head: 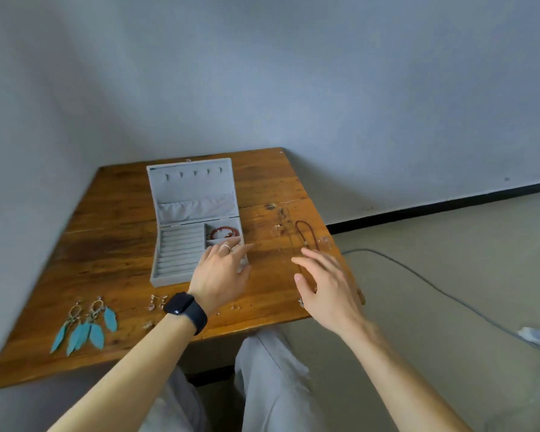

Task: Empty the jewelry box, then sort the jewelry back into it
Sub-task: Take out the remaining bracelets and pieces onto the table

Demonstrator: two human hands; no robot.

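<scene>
Left hand (222, 271) and right hand (325, 283) spread open, empty; the cord necklace (298, 224) likely needed lifting untangled into the jewelry box (178, 251).

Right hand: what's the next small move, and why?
Probably lower the right hand and pinch the brown cord necklace just beyond its fingertips. The hand is open and empty, and the necklace lies on the table outside the jewelry box, where the red bracelet is already stowed.
</scene>
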